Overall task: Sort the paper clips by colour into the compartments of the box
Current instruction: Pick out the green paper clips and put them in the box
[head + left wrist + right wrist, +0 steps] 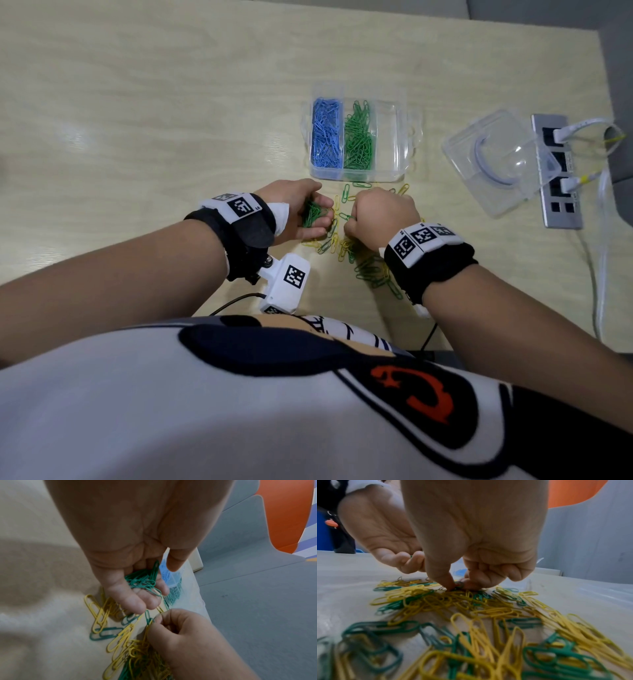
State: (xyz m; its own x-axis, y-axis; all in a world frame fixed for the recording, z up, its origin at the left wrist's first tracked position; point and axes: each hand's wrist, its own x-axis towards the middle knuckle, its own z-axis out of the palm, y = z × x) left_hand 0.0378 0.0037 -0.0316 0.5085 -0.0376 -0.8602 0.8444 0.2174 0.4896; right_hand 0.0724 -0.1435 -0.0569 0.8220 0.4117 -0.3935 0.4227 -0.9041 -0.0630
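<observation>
A clear box (404,113) stands on the table just beyond my hands. Its left compartment holds blue clips (325,133), its middle one green clips (358,137), and the right one looks bare. Loose yellow and green clips (366,267) lie mixed under and between my hands, also seen as a pile (488,615). My left hand (320,216) is cupped palm up around a bunch of green clips (144,581). Beside it, my right hand (349,222) pinches one green clip (147,616) between thumb and finger at the pile's top (458,584).
A clear lid (493,161) lies right of the box. Past it, a grey power strip (556,171) with white cables plugged in runs along the table's right edge. The wooden table (137,120) stretches left and far.
</observation>
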